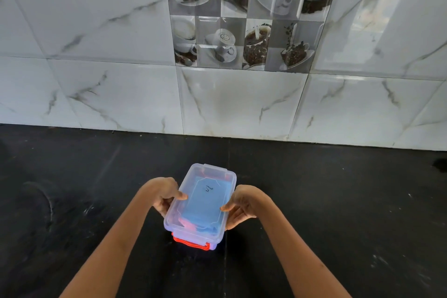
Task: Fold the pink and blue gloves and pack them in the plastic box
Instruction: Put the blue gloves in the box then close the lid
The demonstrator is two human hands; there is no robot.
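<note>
A clear plastic box [208, 174] with its lid on sits on the black counter in front of me. Through the lid I see a folded blue glove [200, 210] on top and a bit of pink glove [187, 224] under it near the front. A red latch [191, 243] hangs at the box's near end. My left hand [164, 197] grips the left side, thumb on the lid. On the right side my right hand [242, 205] does the same, thumb on the lid's edge.
The black counter [84, 201] stretches left and right of the box. A white marble-tiled wall [239, 101] rises behind it, with a panel of coffee-cup tiles higher up. A dark object [440, 164] shows at the far right edge.
</note>
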